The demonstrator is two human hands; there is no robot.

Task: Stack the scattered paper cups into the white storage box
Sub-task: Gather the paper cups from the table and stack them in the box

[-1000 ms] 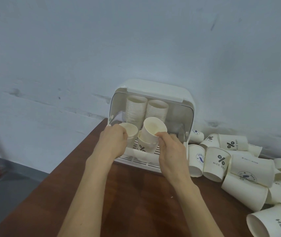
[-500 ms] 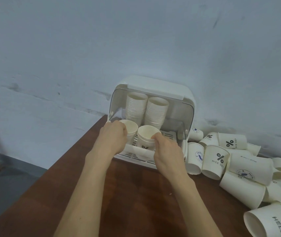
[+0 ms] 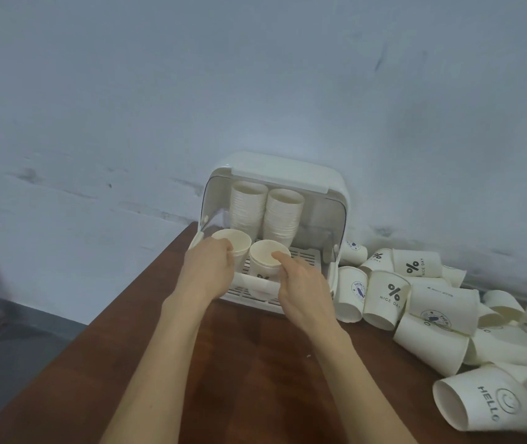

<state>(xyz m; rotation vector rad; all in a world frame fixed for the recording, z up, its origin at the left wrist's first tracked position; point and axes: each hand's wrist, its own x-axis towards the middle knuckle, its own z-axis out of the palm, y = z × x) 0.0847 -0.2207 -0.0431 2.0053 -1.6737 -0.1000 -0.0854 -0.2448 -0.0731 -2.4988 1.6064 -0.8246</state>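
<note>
While both hands reach into the white storage box (image 3: 291, 174), I count two tall cup stacks (image 3: 265, 216) at the back. Left hand (image 3: 206, 269) grips the left front cup (image 3: 235, 245); right hand (image 3: 304, 286) lies relaxed, forefinger on the second front cup (image 3: 267, 257). Loose cups (image 3: 422, 302) heap on the brown table (image 3: 255, 379) rightward, too overlapped to count.

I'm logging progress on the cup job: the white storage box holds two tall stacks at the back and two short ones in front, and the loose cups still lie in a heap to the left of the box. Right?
Not quite. The head view shows the loose cups heaped to the right of the white storage box, not the left. The two tall stacks at the back and two short ones in front are as you say.
</note>
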